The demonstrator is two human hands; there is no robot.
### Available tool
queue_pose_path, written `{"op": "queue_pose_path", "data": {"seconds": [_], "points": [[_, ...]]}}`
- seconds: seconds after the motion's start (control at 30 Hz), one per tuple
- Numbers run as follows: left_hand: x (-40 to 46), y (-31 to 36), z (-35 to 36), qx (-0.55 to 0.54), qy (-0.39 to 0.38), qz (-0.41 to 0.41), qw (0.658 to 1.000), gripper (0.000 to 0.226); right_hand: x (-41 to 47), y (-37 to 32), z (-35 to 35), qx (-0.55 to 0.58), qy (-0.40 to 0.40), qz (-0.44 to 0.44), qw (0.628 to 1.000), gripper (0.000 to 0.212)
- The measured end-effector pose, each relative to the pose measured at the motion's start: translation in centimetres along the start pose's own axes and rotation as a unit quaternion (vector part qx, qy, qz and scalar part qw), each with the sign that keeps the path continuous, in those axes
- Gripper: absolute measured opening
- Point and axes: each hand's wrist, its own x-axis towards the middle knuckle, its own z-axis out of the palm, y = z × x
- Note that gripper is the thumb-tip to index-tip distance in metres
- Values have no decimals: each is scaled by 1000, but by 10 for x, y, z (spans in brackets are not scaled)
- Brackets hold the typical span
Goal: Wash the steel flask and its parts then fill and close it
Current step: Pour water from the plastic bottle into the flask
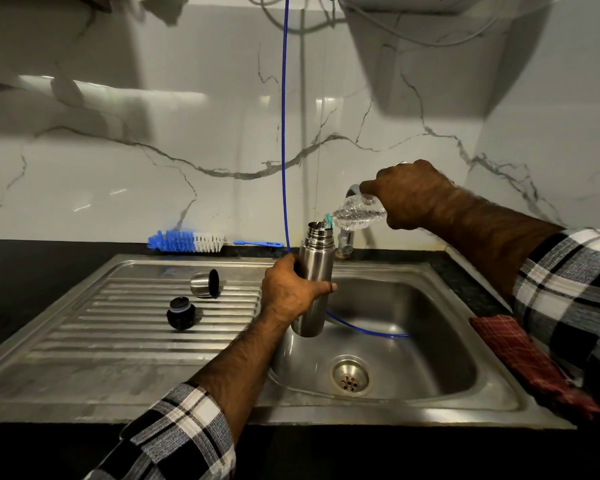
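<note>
My left hand (290, 291) grips the steel flask (313, 268) upright over the sink basin (440, 348), its mouth uncovered. My right hand (409, 195) holds a clear plastic bottle (357, 213) tilted down, its teal-ringed neck at the flask's mouth, water pouring in. The steel cup lid (205, 280) lies on its side on the ribbed drainboard (118, 327). The black stopper (181, 313) stands just in front of it.
A blue and white bottle brush (187, 241) lies on the counter behind the drainboard. A blue tube (284, 133) hangs from above and curls into the basin. The tap (347, 242) stands behind the flask. A red checked cloth (527, 358) lies on the right counter.
</note>
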Motion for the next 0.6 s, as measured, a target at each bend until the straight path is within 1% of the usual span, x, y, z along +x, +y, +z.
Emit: {"op": "queue_pose_path", "data": {"seconds": [0.47, 0.6], "points": [[-3, 2, -5, -7, -1, -11, 1000, 80, 3, -5, -2, -18, 25, -9, 1000, 68], [-4, 3, -6, -4, 0, -10, 1000, 80, 4, -5, -5, -37, 33, -19, 999, 65]]}}
